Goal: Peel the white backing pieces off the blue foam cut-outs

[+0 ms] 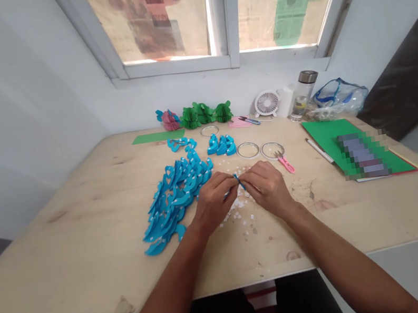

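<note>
My left hand and my right hand meet over the middle of the table, each pinching a small blue paper piece between the fingertips. Most of that piece is hidden by the fingers. Beside my left hand lies a long heap of blue curved paper pieces with small white squares on them. Behind the hands stand a few folded blue pieces. Small white bits are scattered under and in front of the hands.
Pink scissors lie by two rolls of tape on the wooden table. Behind are green paper figures, a small fan and a bottle. Green sheets lie at right, a pen beside them.
</note>
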`<state>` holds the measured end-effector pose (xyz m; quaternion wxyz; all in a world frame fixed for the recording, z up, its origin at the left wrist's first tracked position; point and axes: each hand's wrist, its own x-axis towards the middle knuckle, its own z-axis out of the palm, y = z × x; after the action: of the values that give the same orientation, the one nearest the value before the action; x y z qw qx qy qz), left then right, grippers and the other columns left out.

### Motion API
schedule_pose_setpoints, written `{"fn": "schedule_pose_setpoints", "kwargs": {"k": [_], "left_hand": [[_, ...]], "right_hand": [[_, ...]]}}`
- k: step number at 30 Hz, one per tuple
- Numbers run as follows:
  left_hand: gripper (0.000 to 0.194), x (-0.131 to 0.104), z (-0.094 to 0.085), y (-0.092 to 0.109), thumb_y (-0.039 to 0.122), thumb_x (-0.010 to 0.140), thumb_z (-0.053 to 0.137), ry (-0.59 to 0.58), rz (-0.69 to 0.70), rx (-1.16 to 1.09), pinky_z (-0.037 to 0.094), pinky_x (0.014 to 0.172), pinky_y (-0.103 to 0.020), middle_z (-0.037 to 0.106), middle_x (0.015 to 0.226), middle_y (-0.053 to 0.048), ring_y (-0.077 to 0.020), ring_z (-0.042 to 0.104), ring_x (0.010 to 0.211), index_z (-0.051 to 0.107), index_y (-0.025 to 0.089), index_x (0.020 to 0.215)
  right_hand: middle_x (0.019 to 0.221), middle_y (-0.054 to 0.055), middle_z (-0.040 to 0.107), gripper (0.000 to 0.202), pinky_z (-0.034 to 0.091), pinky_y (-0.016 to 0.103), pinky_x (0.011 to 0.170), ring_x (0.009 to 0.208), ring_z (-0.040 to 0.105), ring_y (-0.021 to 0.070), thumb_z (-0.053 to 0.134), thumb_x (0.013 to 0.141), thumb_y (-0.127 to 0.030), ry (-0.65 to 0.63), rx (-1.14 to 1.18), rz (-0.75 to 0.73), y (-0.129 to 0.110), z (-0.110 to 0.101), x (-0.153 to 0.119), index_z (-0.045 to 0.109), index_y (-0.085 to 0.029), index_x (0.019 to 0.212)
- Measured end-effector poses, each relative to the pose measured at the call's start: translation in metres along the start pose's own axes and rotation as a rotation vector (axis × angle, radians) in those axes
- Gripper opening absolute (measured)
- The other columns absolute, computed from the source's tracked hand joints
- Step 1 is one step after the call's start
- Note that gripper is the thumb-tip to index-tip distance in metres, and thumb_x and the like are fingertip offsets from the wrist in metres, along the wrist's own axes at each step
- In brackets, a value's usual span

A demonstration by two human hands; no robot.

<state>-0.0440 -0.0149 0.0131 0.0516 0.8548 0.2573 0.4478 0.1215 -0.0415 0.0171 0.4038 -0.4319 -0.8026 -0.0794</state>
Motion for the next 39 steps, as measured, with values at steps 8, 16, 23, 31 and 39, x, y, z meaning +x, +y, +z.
{"fn": "schedule_pose_setpoints", "kwargs": {"k": [8,16,23,31,39], "left_hand": [[0.011,0.0,0.0,0.003,0.012,0.08,0.049,0.023,-0.026,-0.009,0.045,0.067,-0.025,0.063,0.077,-0.005,-0.0137,0.057,0.074,0.059,0.017,0.079],[0.009,0.002,0.0,0.006,0.014,0.077,0.053,0.046,-0.2,-0.211,0.045,0.066,-0.024,0.063,0.073,-0.003,-0.0125,0.057,0.069,0.06,0.017,0.072],[0.013,0.001,0.003,0.003,0.027,0.07,0.062,0.123,-0.656,-0.59,0.042,0.053,-0.023,0.058,0.062,0.0,-0.0105,0.051,0.056,0.063,0.015,0.066],[0.016,0.003,0.007,0.006,0.028,0.062,0.069,0.211,-0.902,-0.855,0.039,0.048,-0.021,0.057,0.06,0.0,-0.0084,0.046,0.052,0.065,0.013,0.067],[0.017,0.004,0.008,0.009,0.03,0.062,0.067,0.162,-0.902,-0.842,0.041,0.047,-0.02,0.058,0.055,0.0,-0.0087,0.049,0.049,0.066,0.013,0.064]], "right_hand": [[0.067,0.004,0.061,0.015,0.039,0.031,0.065,0.07,0.052,0.0173,0.05,0.081,-0.015,0.087,-0.014,0.051,-0.005,0.004,0.001,0.062,-0.019,0.073],[0.07,0.003,0.062,0.011,0.042,0.029,0.066,0.068,0.053,0.0158,0.05,0.078,-0.016,0.157,0.246,0.33,-0.006,0.005,0.001,0.06,-0.018,0.074],[0.056,-0.001,0.055,0.022,0.039,0.024,0.054,0.054,0.048,0.0122,0.05,0.077,-0.029,0.055,0.454,0.682,0.003,0.009,-0.001,0.057,-0.016,0.06],[0.057,0.001,0.059,0.015,0.042,0.025,0.056,0.055,0.054,0.0139,0.056,0.072,-0.03,0.015,0.656,0.76,0.002,0.015,-0.001,0.061,-0.017,0.067],[0.082,0.004,0.067,0.023,0.046,0.03,0.069,0.075,0.06,0.0179,0.066,0.067,-0.034,-0.1,1.048,0.777,-0.005,0.014,0.001,0.067,-0.019,0.085]]}}
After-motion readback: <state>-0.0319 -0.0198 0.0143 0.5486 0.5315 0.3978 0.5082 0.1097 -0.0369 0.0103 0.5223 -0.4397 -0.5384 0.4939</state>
